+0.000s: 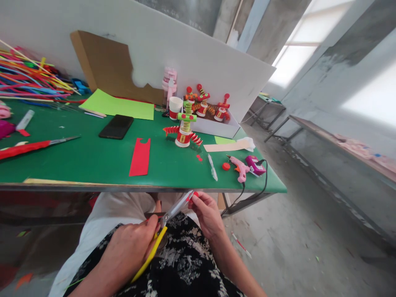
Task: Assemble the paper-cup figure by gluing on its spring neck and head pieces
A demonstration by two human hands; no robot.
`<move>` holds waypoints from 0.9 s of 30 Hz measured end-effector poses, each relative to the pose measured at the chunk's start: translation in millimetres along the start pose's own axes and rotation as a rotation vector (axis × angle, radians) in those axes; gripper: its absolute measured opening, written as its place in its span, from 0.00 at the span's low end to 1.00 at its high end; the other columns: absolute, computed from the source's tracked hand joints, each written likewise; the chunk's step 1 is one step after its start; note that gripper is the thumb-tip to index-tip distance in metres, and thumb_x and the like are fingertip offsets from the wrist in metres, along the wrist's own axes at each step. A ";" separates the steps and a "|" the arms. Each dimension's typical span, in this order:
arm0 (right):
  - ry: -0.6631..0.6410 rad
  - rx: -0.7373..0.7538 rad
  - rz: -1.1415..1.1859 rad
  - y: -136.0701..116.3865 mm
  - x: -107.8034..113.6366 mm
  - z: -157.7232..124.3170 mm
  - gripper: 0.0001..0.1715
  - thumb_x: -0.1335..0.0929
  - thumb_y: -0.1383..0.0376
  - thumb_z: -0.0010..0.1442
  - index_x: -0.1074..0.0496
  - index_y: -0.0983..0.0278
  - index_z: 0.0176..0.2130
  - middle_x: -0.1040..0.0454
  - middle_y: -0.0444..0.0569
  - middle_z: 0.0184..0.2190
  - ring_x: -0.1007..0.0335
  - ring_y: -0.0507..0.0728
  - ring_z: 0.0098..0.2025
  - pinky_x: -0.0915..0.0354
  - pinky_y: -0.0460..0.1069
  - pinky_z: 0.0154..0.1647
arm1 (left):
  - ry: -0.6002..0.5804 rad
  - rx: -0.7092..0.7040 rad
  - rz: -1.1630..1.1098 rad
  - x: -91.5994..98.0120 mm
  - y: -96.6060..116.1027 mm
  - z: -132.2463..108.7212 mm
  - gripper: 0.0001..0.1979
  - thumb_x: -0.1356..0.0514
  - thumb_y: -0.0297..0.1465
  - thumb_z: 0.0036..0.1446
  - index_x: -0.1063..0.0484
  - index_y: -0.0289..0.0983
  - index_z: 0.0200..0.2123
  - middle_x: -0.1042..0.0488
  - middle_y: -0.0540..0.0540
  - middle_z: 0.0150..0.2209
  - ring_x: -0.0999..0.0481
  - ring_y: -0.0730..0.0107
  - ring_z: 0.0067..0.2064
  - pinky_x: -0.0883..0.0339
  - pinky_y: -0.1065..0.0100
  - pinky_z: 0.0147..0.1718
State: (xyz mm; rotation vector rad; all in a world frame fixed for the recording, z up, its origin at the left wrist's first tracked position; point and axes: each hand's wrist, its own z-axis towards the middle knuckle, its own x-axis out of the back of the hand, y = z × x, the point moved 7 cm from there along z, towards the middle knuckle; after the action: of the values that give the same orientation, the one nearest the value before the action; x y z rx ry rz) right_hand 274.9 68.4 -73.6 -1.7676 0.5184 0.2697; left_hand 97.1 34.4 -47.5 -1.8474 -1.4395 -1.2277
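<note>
**Trimming a small red scrap with the scissors**

I am watching the cutting step in progress: the left hand (133, 247) is gripping the yellow-handled steel scissors (167, 231), fingers closed round the handles, blades slightly parted and pointing up toward the right. The right hand (207, 214) is pinching a tiny piece of red paper (192, 198) between thumb and fingertips, right at the blade tips (most of it is hidden). Both hands are working over the lap, just below the edge of the green worktop (93, 161). I judge the next snip needs the scrap fed steadily between the blades.
</note>
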 end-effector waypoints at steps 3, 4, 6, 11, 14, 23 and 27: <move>0.006 -0.006 0.008 0.2 -0.2 -0.3 0.20 0.18 0.54 0.39 0.20 0.64 0.27 0.26 0.43 0.22 0.35 0.49 0.25 0.36 0.46 0.31 | -0.006 0.003 0.006 -0.1 -0.2 0.5 0.22 0.57 0.27 0.66 0.31 0.33 0.57 0.17 0.36 0.36 0.16 0.44 0.40 0.25 0.51 0.40; 0.011 -0.009 0.011 0.2 -0.3 -0.4 0.20 0.18 0.54 0.38 0.20 0.64 0.26 0.26 0.43 0.22 0.35 0.49 0.25 0.36 0.46 0.31 | -0.007 0.004 0.010 -0.2 -0.3 0.8 0.22 0.57 0.28 0.66 0.31 0.32 0.57 0.17 0.36 0.36 0.16 0.44 0.41 0.25 0.50 0.40; 0.022 -0.014 0.016 0.1 -0.4 -0.7 0.21 0.17 0.53 0.37 0.20 0.64 0.26 0.26 0.42 0.22 0.35 0.48 0.25 0.36 0.45 0.31 | -0.008 0.003 0.021 -0.6 -0.1 1.3 0.22 0.57 0.28 0.66 0.31 0.32 0.57 0.17 0.36 0.36 0.16 0.44 0.41 0.25 0.50 0.41; 0.023 -0.008 0.017 0.0 1.0 -0.4 0.21 0.17 0.54 0.37 0.20 0.64 0.26 0.25 0.43 0.22 0.35 0.48 0.25 0.36 0.45 0.31 | 0.014 0.001 0.025 -0.5 1.0 1.6 0.23 0.58 0.27 0.66 0.31 0.32 0.57 0.17 0.36 0.35 0.16 0.44 0.40 0.25 0.50 0.40; 0.017 -0.001 0.012 0.2 1.7 0.0 0.20 0.18 0.54 0.39 0.20 0.64 0.27 0.25 0.44 0.23 0.35 0.49 0.25 0.35 0.46 0.31 | 0.001 0.003 0.016 -1.5 1.1 1.8 0.22 0.58 0.28 0.66 0.31 0.32 0.56 0.17 0.35 0.35 0.16 0.43 0.40 0.25 0.49 0.40; 0.033 0.003 0.006 0.3 3.5 0.5 0.20 0.18 0.54 0.38 0.20 0.63 0.26 0.24 0.44 0.24 0.34 0.49 0.25 0.36 0.46 0.30 | -0.006 -0.002 0.028 -2.0 0.9 1.7 0.21 0.57 0.27 0.66 0.30 0.35 0.55 0.17 0.36 0.35 0.16 0.46 0.40 0.24 0.52 0.40; 0.030 0.006 0.003 1.6 4.4 1.4 0.19 0.18 0.54 0.39 0.21 0.64 0.26 0.24 0.44 0.24 0.35 0.49 0.25 0.36 0.46 0.30 | -0.008 -0.003 0.017 -1.9 1.1 1.3 0.21 0.57 0.28 0.66 0.30 0.34 0.55 0.17 0.36 0.36 0.16 0.44 0.40 0.24 0.50 0.40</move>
State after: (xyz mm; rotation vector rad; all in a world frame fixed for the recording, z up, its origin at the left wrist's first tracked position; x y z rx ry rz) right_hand 278.0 68.6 -77.3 -1.7676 0.5428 0.2443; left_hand 98.5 34.1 -49.6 -1.8655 -1.4242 -1.2163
